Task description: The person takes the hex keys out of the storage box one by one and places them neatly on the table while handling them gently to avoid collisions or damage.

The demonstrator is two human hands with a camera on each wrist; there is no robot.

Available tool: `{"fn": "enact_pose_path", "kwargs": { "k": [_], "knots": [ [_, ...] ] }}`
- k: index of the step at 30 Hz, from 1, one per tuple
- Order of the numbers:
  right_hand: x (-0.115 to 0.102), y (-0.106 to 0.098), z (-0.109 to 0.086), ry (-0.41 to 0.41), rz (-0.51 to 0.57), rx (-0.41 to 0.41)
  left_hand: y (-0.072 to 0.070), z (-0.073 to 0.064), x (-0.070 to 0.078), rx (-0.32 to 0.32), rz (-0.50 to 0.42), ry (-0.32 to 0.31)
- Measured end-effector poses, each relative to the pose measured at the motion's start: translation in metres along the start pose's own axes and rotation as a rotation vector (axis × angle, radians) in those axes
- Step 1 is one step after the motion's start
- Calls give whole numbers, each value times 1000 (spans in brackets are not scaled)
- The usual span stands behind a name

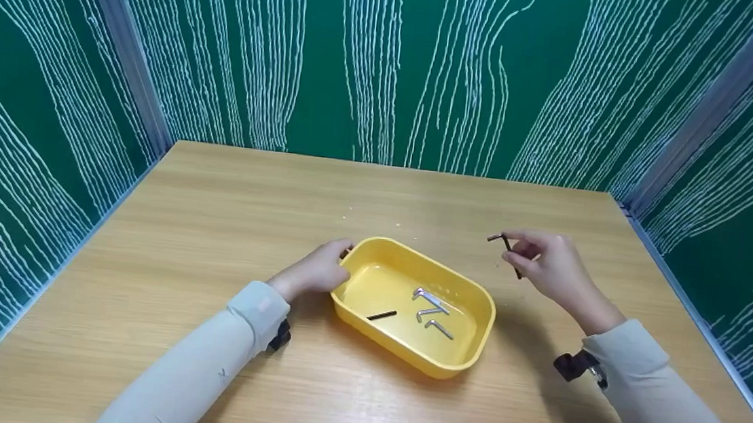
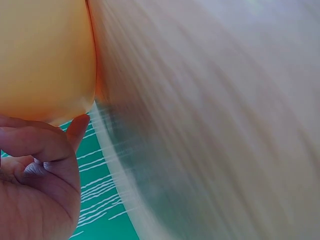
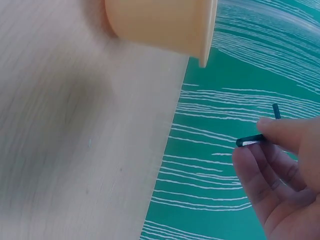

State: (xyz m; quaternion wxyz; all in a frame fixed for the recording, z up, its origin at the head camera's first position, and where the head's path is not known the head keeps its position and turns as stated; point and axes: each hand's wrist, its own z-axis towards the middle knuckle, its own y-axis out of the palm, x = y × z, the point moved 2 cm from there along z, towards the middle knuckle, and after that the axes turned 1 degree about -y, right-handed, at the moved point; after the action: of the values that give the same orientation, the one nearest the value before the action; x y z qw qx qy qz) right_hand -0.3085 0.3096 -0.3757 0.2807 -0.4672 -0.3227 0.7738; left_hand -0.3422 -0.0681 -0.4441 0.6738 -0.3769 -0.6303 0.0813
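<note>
A yellow plastic bin (image 1: 405,355) sits at an angle on the wooden table. My left hand (image 1: 318,268) grips its left end; in the left wrist view that hand (image 2: 37,170) has curled fingers at the bin's wall (image 2: 45,60). Raised to the right of the bin, my right hand (image 1: 552,268) pinches a black L-shaped hex key (image 1: 508,245) between thumb and fingers. The right wrist view shows the same hex key (image 3: 250,139) at the fingertips. Inside the bin lie several silver hex keys (image 1: 440,329) and a black rod-like piece (image 1: 382,315).
The wooden table (image 1: 227,205) runs back to a green wall (image 1: 318,97) with white wavy lines. Similar panels stand at both sides. A few tiny pale specks lie behind the bin. Dark wrist cameras (image 1: 574,366) hang below the sleeves.
</note>
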Motion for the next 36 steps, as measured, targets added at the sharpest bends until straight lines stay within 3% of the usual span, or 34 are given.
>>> {"fn": "enact_pose_path", "kwargs": {
  "k": [24, 32, 36],
  "knots": [
    [32, -20, 1, 207, -60, -64, 1, 0, 0, -2, 14, -7],
    [42, -25, 4, 203, -83, -30, 0, 0, 0, -15, 21, 23],
    [46, -27, 4, 238, -81, -34, -1, 0, 0, -9, 34, 28]
  ]
}}
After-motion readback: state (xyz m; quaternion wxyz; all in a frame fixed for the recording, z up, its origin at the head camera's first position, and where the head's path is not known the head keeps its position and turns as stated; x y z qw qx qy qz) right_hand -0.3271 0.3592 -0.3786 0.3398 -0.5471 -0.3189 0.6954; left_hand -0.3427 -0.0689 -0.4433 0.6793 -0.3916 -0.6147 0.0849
